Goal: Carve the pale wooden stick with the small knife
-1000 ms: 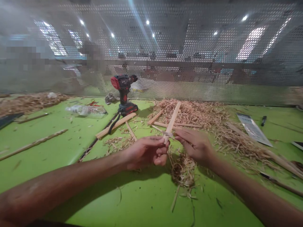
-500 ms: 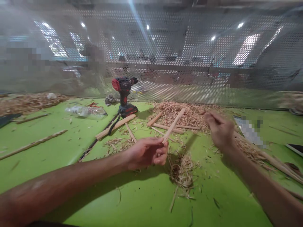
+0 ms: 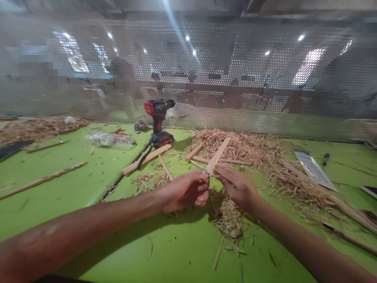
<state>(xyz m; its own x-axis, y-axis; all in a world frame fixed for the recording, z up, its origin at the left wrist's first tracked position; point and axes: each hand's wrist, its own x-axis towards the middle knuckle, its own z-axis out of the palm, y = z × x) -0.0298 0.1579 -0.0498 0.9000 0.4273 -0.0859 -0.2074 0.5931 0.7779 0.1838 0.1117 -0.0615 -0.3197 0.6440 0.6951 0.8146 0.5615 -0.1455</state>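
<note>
Wooden strip point(image 3: 219, 153) is pinched at its near end between the thumb and fingers of the left hand point(image 3: 187, 191); its far end points toward the large pile of shavings point(image 3: 250, 145). Right hand point(image 3: 239, 185) is at the near end too, fingers close together; whether they grip anything cannot be told. One loose clump of shavings point(image 3: 229, 218) lies on the green surface point(image 3: 153, 255), nearer than the hands. Beyond the left hand, a flat board point(image 3: 149, 158) lies beside an upright drill point(image 3: 159, 124). Farther right lie a flat packet point(image 3: 315, 169) and a black marker point(image 3: 326, 159). Perforated screen point(image 3: 235, 90) stands behind.
</note>
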